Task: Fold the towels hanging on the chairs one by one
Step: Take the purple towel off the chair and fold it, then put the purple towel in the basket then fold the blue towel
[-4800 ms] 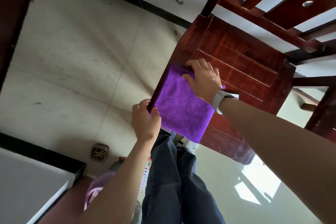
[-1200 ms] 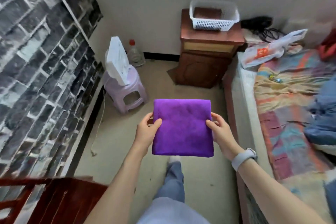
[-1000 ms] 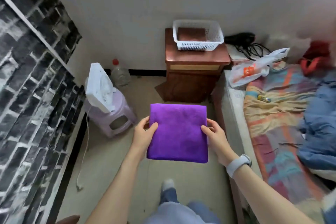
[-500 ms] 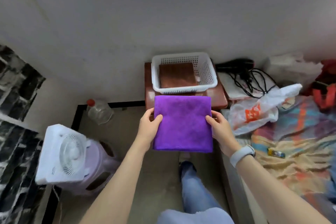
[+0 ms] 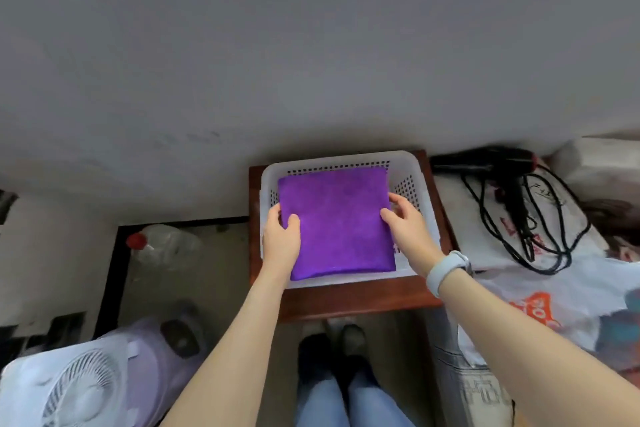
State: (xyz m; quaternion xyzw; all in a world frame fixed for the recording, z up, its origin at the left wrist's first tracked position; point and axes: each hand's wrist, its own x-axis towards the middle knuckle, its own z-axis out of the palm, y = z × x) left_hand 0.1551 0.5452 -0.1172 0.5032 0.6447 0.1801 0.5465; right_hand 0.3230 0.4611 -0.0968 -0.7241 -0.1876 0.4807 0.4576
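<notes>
I log: folded purple microfibre towel (image 5: 334, 222) pinched by left hand (image 5: 281, 242) and right hand (image 5: 406, 226) over white perforated plastic basket (image 5: 425, 184) on brown wooden nightstand (image 5: 349, 300); black hairdryer (image 5: 498, 165) right, white fan (image 5: 74, 388) left.

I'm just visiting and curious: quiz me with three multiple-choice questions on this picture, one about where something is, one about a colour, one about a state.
1. Where is the folded towel?
A. on a chair
B. over the white perforated plastic basket
C. on the floor

2. What colour is the towel?
A. green
B. purple
C. white

3. How is the towel held?
A. by both hands at its sides
B. by one hand only
C. by nobody

Answers:
1 B, the basket's walls show around it, on the wooden cabinet.
2 B, it is plainly purple.
3 A, the left hand and right hand grip opposite edges.
</notes>
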